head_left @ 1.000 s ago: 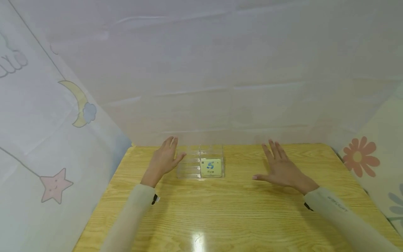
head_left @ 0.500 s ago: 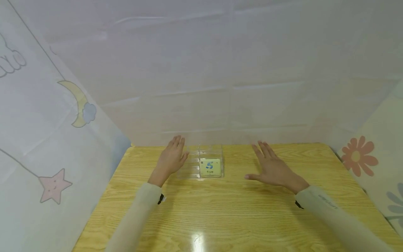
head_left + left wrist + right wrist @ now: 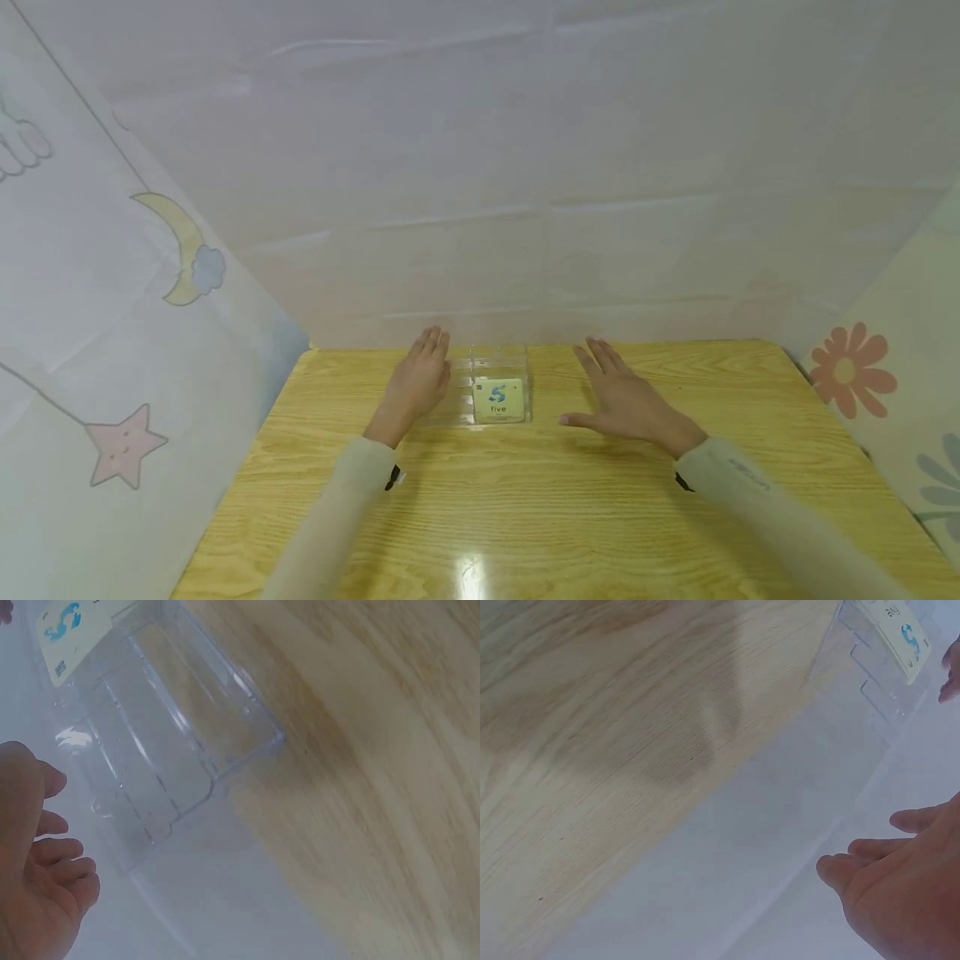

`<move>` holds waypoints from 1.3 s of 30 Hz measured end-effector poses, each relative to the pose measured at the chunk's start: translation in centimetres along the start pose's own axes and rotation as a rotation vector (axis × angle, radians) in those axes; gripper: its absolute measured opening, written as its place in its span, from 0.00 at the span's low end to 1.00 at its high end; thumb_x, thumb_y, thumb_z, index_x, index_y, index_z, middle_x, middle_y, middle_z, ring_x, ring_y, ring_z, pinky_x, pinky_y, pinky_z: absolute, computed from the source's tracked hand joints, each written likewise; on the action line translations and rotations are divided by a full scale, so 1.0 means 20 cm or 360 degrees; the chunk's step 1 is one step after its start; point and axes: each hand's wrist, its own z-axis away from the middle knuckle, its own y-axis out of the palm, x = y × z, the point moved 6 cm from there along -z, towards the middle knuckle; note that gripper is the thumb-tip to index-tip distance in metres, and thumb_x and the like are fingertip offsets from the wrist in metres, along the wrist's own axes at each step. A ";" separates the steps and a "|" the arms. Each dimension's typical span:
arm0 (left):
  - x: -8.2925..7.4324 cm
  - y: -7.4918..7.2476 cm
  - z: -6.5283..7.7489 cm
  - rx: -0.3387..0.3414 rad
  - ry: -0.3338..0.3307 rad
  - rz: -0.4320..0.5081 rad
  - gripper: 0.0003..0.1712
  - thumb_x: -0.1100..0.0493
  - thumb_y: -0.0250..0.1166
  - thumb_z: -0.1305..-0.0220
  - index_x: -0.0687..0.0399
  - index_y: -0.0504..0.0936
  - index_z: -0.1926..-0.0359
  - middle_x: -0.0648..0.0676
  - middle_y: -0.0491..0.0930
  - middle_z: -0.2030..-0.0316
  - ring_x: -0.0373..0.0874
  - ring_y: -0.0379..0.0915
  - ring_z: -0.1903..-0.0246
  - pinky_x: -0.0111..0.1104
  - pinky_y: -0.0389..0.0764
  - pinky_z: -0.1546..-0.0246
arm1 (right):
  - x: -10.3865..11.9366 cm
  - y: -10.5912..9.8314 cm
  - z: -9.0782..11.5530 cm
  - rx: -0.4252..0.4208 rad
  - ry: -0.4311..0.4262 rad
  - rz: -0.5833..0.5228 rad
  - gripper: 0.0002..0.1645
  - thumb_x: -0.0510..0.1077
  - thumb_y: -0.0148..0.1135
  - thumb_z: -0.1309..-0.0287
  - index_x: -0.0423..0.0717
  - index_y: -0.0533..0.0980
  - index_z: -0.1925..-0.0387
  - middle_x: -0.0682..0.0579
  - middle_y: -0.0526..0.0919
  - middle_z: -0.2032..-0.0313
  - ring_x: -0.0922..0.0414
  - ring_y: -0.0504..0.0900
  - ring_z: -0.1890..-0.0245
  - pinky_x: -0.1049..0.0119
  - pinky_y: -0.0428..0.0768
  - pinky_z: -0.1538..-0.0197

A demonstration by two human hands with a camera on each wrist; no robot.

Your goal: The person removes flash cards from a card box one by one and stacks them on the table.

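Note:
A clear plastic divided box lies near the table's far edge. A pale yellow card marked "five" with a blue figure sits in its right part. My left hand is at the box's left side and overlaps part of it in the head view; its fingers point away and hold nothing. My right hand hovers to the right of the box, fingers stretched and thumb spread toward the card, with nothing in it. In the right wrist view, the card stands out in the box beyond the right fingers.
The wood-grain table meets a pale sheet at its far edge. Side sheets carry a printed moon, a pink star and a red flower.
Both hands have moved inward toward the box, the left one rightward and the right one leftward. The box and card have stayed in place on the table.

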 end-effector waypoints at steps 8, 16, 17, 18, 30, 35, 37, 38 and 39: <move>-0.05 0.03 -0.01 -0.0063 0.0042 -0.0090 0.33 0.54 0.56 0.19 0.68 0.63 0.22 0.70 0.64 0.23 0.64 0.60 0.21 0.50 0.65 0.20 | 0.08 0.02 -0.04 0.0009 -0.0062 -0.0086 0.66 0.72 0.65 0.35 0.40 0.45 0.16 0.34 0.45 0.16 0.32 0.47 0.16 0.34 0.75 0.29; -0.08 0.05 0.00 -0.0102 0.0021 -0.0121 0.34 0.52 0.55 0.18 0.68 0.62 0.22 0.70 0.62 0.22 0.65 0.60 0.21 0.52 0.66 0.22 | 0.17 0.01 -0.06 -0.0023 -0.0154 -0.0080 0.64 0.68 0.67 0.34 0.38 0.46 0.16 0.35 0.48 0.16 0.34 0.58 0.19 0.41 0.83 0.36; -0.08 0.05 0.00 -0.0102 0.0024 -0.0129 0.34 0.52 0.54 0.18 0.67 0.62 0.22 0.69 0.62 0.22 0.65 0.60 0.21 0.52 0.66 0.22 | 0.18 0.01 -0.07 -0.0024 -0.0165 -0.0084 0.64 0.67 0.67 0.34 0.38 0.47 0.16 0.35 0.48 0.16 0.34 0.58 0.19 0.41 0.83 0.35; -0.09 0.05 0.00 -0.0101 0.0027 -0.0140 0.34 0.52 0.53 0.18 0.67 0.62 0.22 0.69 0.62 0.22 0.65 0.60 0.21 0.52 0.66 0.22 | 0.19 0.02 -0.07 -0.0027 -0.0175 -0.0082 0.63 0.67 0.67 0.34 0.38 0.47 0.16 0.36 0.49 0.16 0.35 0.59 0.19 0.42 0.83 0.35; -0.10 0.11 0.01 -0.0111 0.0027 -0.0248 0.32 0.55 0.47 0.16 0.70 0.61 0.22 0.69 0.60 0.21 0.63 0.58 0.20 0.50 0.62 0.19 | 0.26 0.04 -0.12 -0.0006 -0.0242 -0.0124 0.61 0.64 0.68 0.33 0.39 0.47 0.16 0.39 0.49 0.16 0.39 0.56 0.17 0.40 0.75 0.26; -0.09 0.13 0.01 -0.0072 -0.0004 -0.0303 0.33 0.52 0.43 0.14 0.70 0.59 0.21 0.70 0.58 0.20 0.63 0.55 0.19 0.51 0.60 0.18 | 0.29 0.05 -0.13 0.0012 -0.0268 -0.0163 0.59 0.62 0.69 0.33 0.40 0.50 0.16 0.41 0.51 0.16 0.40 0.56 0.17 0.40 0.73 0.25; -0.08 0.14 0.01 -0.0045 -0.0023 -0.0308 0.34 0.51 0.43 0.14 0.71 0.58 0.21 0.70 0.57 0.20 0.64 0.54 0.19 0.52 0.59 0.18 | 0.31 0.06 -0.13 0.0013 -0.0278 -0.0149 0.58 0.62 0.69 0.33 0.41 0.51 0.16 0.42 0.52 0.16 0.41 0.56 0.17 0.41 0.72 0.23; -0.08 0.14 0.01 -0.0037 -0.0028 -0.0310 0.34 0.51 0.42 0.14 0.71 0.58 0.21 0.70 0.56 0.20 0.64 0.53 0.19 0.52 0.59 0.18 | 0.31 0.06 -0.14 0.0015 -0.0284 -0.0147 0.58 0.61 0.69 0.33 0.41 0.51 0.16 0.43 0.52 0.16 0.41 0.56 0.17 0.41 0.70 0.23; -0.08 0.14 0.02 -0.0031 -0.0034 -0.0310 0.34 0.51 0.42 0.14 0.71 0.58 0.21 0.71 0.56 0.20 0.64 0.53 0.18 0.52 0.59 0.17 | 0.32 0.07 -0.14 0.0017 -0.0287 -0.0149 0.57 0.61 0.69 0.32 0.42 0.51 0.16 0.44 0.52 0.16 0.42 0.55 0.16 0.41 0.70 0.22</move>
